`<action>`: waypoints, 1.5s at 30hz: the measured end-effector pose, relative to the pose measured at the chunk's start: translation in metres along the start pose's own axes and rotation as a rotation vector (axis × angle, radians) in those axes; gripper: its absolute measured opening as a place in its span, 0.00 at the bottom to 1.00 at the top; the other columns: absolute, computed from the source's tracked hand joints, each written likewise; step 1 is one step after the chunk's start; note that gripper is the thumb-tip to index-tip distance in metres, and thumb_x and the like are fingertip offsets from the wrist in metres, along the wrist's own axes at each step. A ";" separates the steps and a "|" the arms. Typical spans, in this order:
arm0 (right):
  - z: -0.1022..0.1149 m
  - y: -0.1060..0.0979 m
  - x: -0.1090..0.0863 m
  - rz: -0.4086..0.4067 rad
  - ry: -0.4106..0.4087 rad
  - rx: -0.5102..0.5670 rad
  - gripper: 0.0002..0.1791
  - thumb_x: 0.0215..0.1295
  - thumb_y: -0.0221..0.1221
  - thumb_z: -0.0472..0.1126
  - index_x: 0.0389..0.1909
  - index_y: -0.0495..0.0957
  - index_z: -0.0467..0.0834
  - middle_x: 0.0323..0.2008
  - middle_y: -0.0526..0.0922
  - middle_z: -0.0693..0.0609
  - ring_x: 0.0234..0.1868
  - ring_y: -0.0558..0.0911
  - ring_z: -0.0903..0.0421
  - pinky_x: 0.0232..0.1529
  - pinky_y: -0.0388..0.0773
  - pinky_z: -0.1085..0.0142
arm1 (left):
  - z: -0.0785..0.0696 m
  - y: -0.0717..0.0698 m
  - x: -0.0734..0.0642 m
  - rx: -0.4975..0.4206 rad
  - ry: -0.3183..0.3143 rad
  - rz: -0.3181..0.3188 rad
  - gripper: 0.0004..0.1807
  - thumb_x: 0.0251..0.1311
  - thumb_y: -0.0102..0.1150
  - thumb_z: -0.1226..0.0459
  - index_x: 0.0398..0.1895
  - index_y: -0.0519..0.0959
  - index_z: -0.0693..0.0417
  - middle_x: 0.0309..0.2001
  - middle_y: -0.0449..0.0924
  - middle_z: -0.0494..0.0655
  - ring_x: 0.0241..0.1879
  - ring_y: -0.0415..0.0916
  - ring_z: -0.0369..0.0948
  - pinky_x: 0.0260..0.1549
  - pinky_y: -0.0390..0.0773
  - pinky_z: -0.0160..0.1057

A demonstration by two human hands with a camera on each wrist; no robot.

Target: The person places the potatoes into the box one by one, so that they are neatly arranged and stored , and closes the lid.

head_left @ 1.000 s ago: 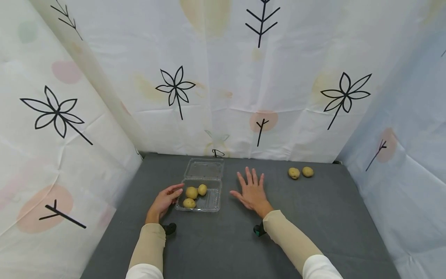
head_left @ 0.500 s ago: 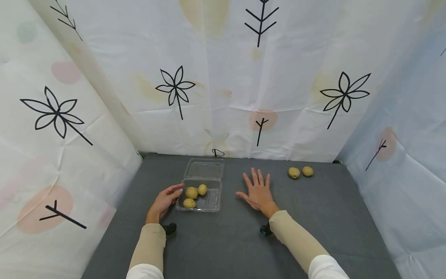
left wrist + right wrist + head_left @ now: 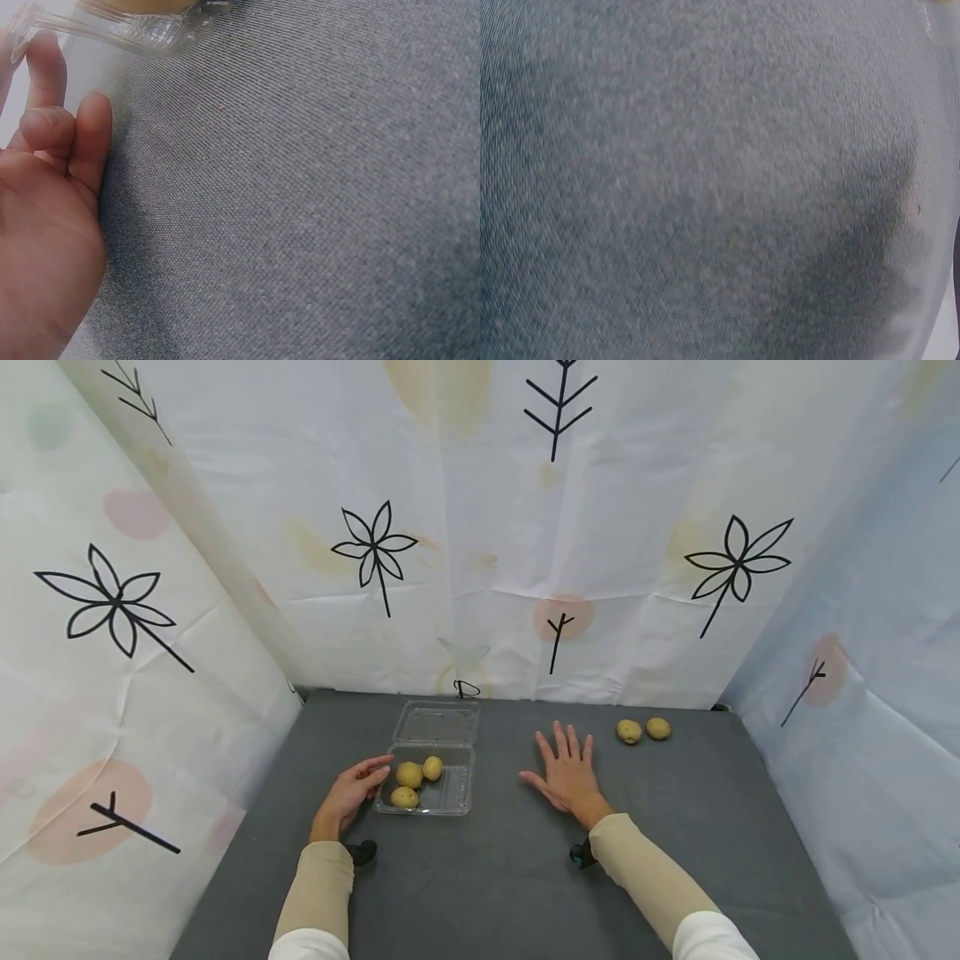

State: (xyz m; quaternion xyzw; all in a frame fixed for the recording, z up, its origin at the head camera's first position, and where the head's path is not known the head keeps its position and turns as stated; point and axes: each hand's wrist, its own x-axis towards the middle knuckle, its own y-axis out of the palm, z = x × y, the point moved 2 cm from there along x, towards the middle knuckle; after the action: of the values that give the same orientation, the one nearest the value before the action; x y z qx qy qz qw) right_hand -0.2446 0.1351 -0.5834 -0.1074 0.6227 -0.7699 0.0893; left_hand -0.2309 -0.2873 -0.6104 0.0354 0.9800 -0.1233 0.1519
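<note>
Two small, yellowish, roundish potatoes (image 3: 628, 732) sit close to each other near the far edge of the grey, cloth-covered surface (image 3: 480, 885), toward its far right corner; three similar yellowish potatoes (image 3: 409, 774) lie in a clear, boxy plastic container (image 3: 456, 787) left of the middle, its clear plastic lid (image 3: 437, 722) folded back toward the far edge, so that the opened whole runs longest from near to far.

The right hand (image 3: 570, 777) is spread, fingers straight, between the container and the loose pair; that pair lies beyond it and to its right, and it is plainly the nearer hand; from here I cannot tell whether its palm touches the surface; the left hand (image 3: 350, 795) is at the container's left side, loosely bent fingers (image 3: 46, 71) against the rim; whether they pinch it, I cannot tell.
</note>
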 end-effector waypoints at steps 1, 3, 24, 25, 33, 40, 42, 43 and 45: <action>-0.001 0.000 0.000 -0.001 0.002 0.004 0.48 0.69 0.53 0.71 0.80 0.57 0.47 0.81 0.49 0.35 0.81 0.48 0.31 0.74 0.40 0.28 | 0.001 0.000 0.000 -0.002 -0.004 -0.002 0.27 0.71 0.61 0.51 0.70 0.75 0.47 0.39 0.73 0.39 0.32 0.68 0.38 0.37 0.75 0.34; -0.003 -0.001 0.000 0.005 0.006 0.010 0.48 0.69 0.53 0.71 0.80 0.57 0.47 0.81 0.49 0.35 0.81 0.47 0.31 0.74 0.39 0.28 | 0.001 0.000 0.000 0.003 0.004 0.003 0.28 0.71 0.60 0.51 0.71 0.74 0.49 0.39 0.73 0.39 0.33 0.69 0.38 0.37 0.75 0.34; -0.039 -0.007 0.001 0.012 0.081 -0.025 0.48 0.70 0.51 0.71 0.80 0.56 0.46 0.81 0.47 0.34 0.81 0.46 0.31 0.74 0.38 0.27 | -0.003 0.000 -0.006 0.010 0.002 -0.003 0.27 0.73 0.59 0.52 0.71 0.73 0.50 0.41 0.76 0.41 0.32 0.69 0.37 0.37 0.75 0.35; -0.040 -0.007 0.001 0.011 0.086 -0.026 0.48 0.70 0.51 0.71 0.80 0.56 0.46 0.81 0.47 0.34 0.81 0.46 0.31 0.74 0.37 0.27 | -0.003 0.000 -0.007 0.006 -0.001 -0.006 0.27 0.73 0.59 0.53 0.71 0.73 0.50 0.41 0.76 0.41 0.32 0.69 0.37 0.37 0.75 0.35; -0.053 -0.012 0.001 0.023 0.131 -0.006 0.49 0.71 0.52 0.70 0.81 0.52 0.45 0.81 0.44 0.33 0.81 0.42 0.31 0.74 0.34 0.27 | -0.004 0.001 -0.005 -0.006 0.012 0.003 0.27 0.72 0.59 0.53 0.71 0.73 0.51 0.39 0.74 0.39 0.32 0.69 0.36 0.36 0.76 0.34; -0.063 -0.019 0.002 0.001 0.133 -0.019 0.48 0.72 0.52 0.68 0.81 0.52 0.43 0.80 0.44 0.32 0.81 0.43 0.30 0.74 0.39 0.27 | -0.005 0.001 -0.004 0.016 0.010 -0.008 0.27 0.73 0.59 0.53 0.71 0.74 0.50 0.41 0.74 0.40 0.34 0.69 0.37 0.37 0.76 0.34; -0.067 -0.020 0.004 -0.005 0.135 -0.019 0.48 0.73 0.51 0.68 0.81 0.52 0.43 0.80 0.44 0.32 0.81 0.43 0.30 0.74 0.40 0.27 | -0.005 0.001 -0.004 0.022 0.007 -0.007 0.27 0.73 0.59 0.53 0.71 0.73 0.50 0.41 0.73 0.40 0.34 0.69 0.38 0.37 0.75 0.34; -0.068 -0.021 0.004 -0.002 0.139 -0.018 0.48 0.73 0.49 0.69 0.81 0.51 0.43 0.81 0.43 0.32 0.81 0.42 0.30 0.74 0.39 0.27 | -0.004 0.002 -0.004 0.023 0.007 -0.007 0.27 0.73 0.59 0.53 0.71 0.73 0.51 0.40 0.73 0.40 0.34 0.69 0.38 0.37 0.75 0.34; -0.071 -0.023 0.005 -0.010 0.140 -0.016 0.47 0.73 0.49 0.69 0.81 0.52 0.42 0.80 0.44 0.31 0.81 0.43 0.30 0.74 0.40 0.27 | -0.004 0.002 -0.004 0.018 0.000 -0.010 0.27 0.73 0.59 0.53 0.71 0.74 0.50 0.40 0.73 0.41 0.34 0.69 0.38 0.37 0.76 0.34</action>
State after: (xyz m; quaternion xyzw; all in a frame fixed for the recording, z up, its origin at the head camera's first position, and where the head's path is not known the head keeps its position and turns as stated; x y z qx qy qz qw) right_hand -0.2691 0.2051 -0.5748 -0.0571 0.6332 -0.7708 0.0404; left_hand -0.2285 -0.2846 -0.6060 0.0321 0.9791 -0.1328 0.1508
